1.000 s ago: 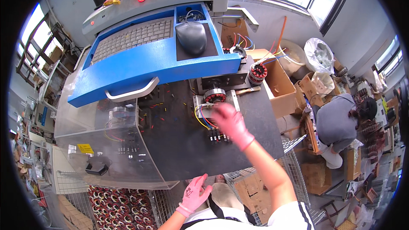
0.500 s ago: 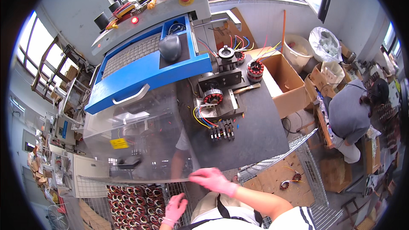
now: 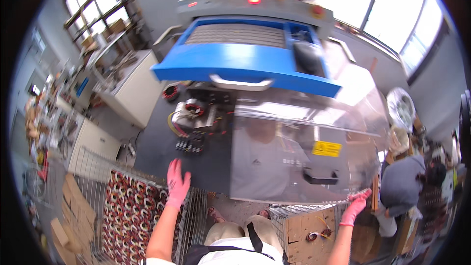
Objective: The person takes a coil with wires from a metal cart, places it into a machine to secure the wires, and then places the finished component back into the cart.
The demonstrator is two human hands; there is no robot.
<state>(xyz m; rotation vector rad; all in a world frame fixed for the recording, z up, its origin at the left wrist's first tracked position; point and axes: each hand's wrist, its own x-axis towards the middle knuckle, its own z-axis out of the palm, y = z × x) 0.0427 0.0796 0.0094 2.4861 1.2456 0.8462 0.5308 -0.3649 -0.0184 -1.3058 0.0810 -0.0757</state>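
Spreading our left hand (image 3: 177,187), nothing held, left of the clear cover (image 3: 294,162) | our right hand (image 3: 356,207) at its lower right corner, grip unclear

The right grip (image 3: 355,208) is by the clear cover (image 3: 274,186).

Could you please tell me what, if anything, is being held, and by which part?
The left hand holds nothing. The right hand is at the lower right corner of the clear cover; whether it grips cannot be told.
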